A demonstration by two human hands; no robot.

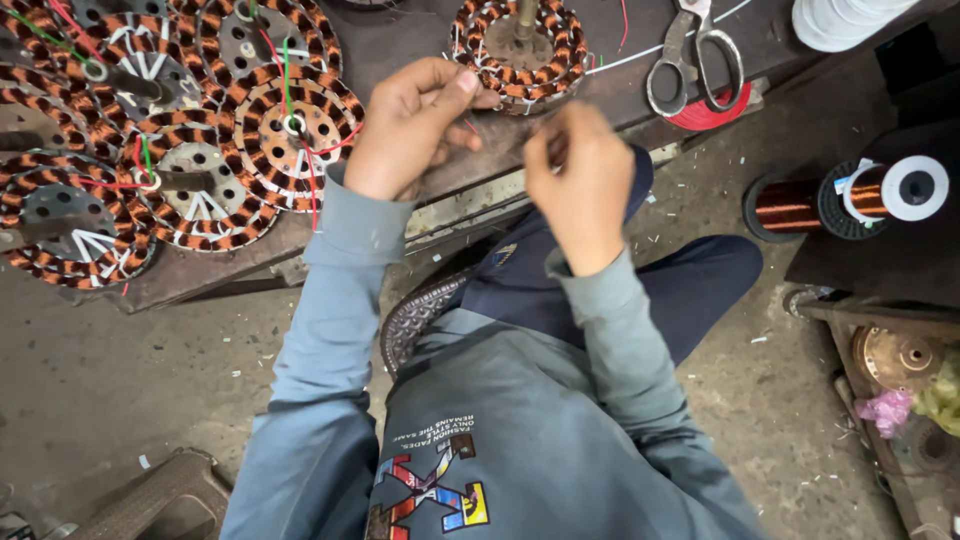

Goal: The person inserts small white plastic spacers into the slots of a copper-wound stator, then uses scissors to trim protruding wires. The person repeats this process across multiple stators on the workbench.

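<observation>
1. Left hand [415,125] up at the bench edge, fingers curled, thumb and forefinger pinched just beside the wound coil [518,45]; something thin seems caught in that pinch, too fine to name for sure.
2. Right hand [580,180] close by, fingers bunched and closed near the same coil's lower rim, the two hands near each other but not touching. Whether a strand runs between them: cannot tell.
3. Coil sitting flat on the dark workbench [400,40], copper windings banded orange and black around a centre shaft, directly ahead of both hands.
4. Best handling, judging from here: keep the pinch light but firm, draw fine wire straight, no kinks, no scraping against the coil's rim.
5. Worth steadying the coil with one hand while the other works the strand; a spin on that shaft would likely slacken things.
6. Scissors [695,55] lying open-handled just right of the coil, above a red wire loop [712,112], within easy reach for trimming.
7. Pile of finished coils [170,140] stacked left, red and green leads sticking out; best kept apart from the working strand.
8. Copper wire spool [850,195] off to the right, lying on its side on a low dark stand.
</observation>
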